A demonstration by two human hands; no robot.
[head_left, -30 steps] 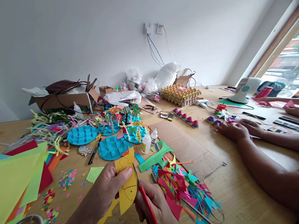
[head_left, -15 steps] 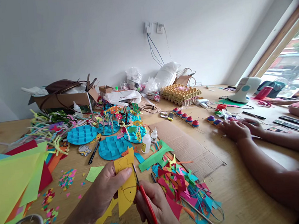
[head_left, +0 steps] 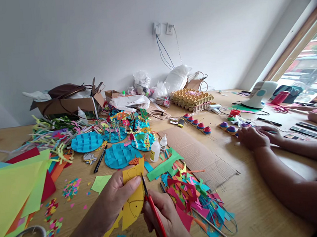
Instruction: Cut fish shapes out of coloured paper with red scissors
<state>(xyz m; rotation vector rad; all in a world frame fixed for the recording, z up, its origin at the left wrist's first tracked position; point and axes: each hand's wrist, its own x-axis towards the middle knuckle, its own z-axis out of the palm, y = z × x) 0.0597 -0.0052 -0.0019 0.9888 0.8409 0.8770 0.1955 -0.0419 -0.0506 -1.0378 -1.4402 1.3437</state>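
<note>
Between the thumb and fingers of my left hand is a piece of yellow paper with a fish drawn on it in dark line. A strip of the same yellow hangs below, toward my wrist. My right hand is closed round the red handles of a pair of scissors. The dark blades point up and lie against the right edge of the paper. Behind the paper stands a blue paper disc with folded strips. A heap of coloured paper scraps lies right of my right hand.
Glue bottles stand by a cardboard sheet. Coloured paper sheets fill the left side, near a black marker. Egg trays are stacked at the back. A co-worker's hands handle painted egg-carton pieces at the right.
My left hand has tilted the yellow paper slightly, its lower end swinging left and its top to the right. The scissors stay at its edge. The co-worker's hands have shifted slightly.
</note>
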